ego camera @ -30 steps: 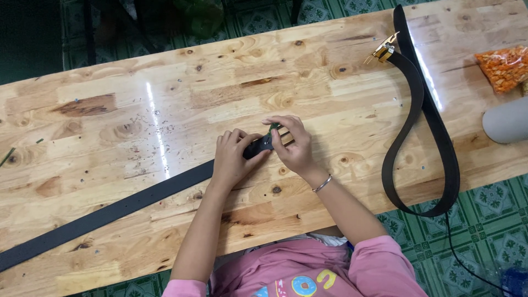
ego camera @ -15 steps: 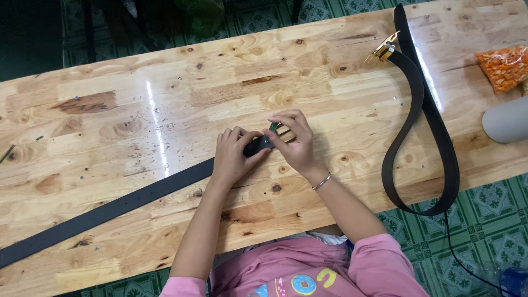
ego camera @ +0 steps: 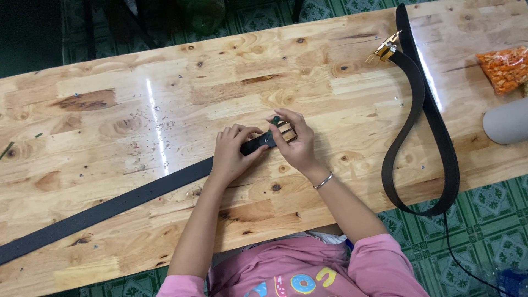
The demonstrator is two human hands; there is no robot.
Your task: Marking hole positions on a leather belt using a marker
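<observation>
A long black belt [ego camera: 115,201] lies flat across the wooden table [ego camera: 165,99], running from the lower left edge up to the middle. My left hand [ego camera: 231,155] presses down on the belt's end. My right hand [ego camera: 294,143] grips a gold-coloured buckle [ego camera: 287,132] at that same end, fingers curled around it. A small dark green object [ego camera: 275,119] sticks up between my right fingers; I cannot make out what it is. A thin bracelet sits on my right wrist.
A second black belt [ego camera: 423,126] with a gold buckle [ego camera: 384,50] lies looped at the right, hanging over the near edge. An orange snack bag [ego camera: 506,67] and a grey rounded object [ego camera: 507,122] sit at the far right. Green patterned floor tiles [ego camera: 484,236] lie below.
My hands have stayed at the belt's end; the right fingers have shifted slightly around the buckle. The belts have not moved.
</observation>
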